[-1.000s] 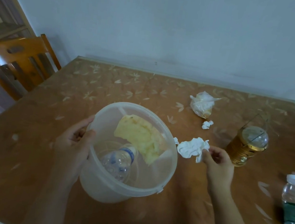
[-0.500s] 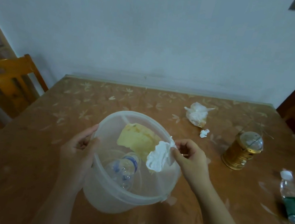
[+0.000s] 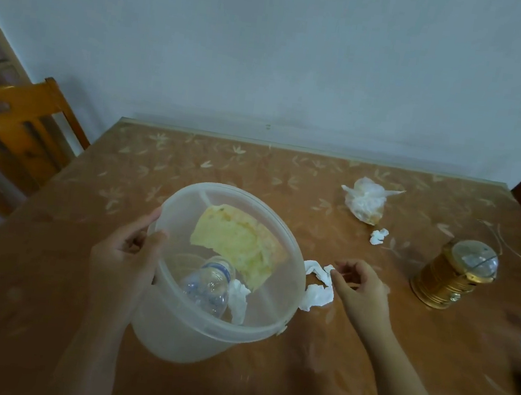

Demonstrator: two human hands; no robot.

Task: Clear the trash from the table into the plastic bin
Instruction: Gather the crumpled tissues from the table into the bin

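right grip (image 3: 356, 286) now empty, open | tissue (image 3: 237, 299) dropped in bin (image 3: 170, 334) (left grip (image 3: 129, 255) holds rim)

Translucent plastic bin (image 3: 171, 327) tilted toward camera on table (image 3: 191, 162), mouth open. Inside: yellowish crumpled wrapper (image 3: 240, 247) against far wall, clear empty bottle (image 3: 207, 287) lying low, white tissue (image 3: 238, 301) beside it. On table: crumpled white tissue (image 3: 317, 286) just right of bin rim; bundled plastic bag (image 3: 365, 202) farther back right; small tissue scrap (image 3: 379, 236) near it.
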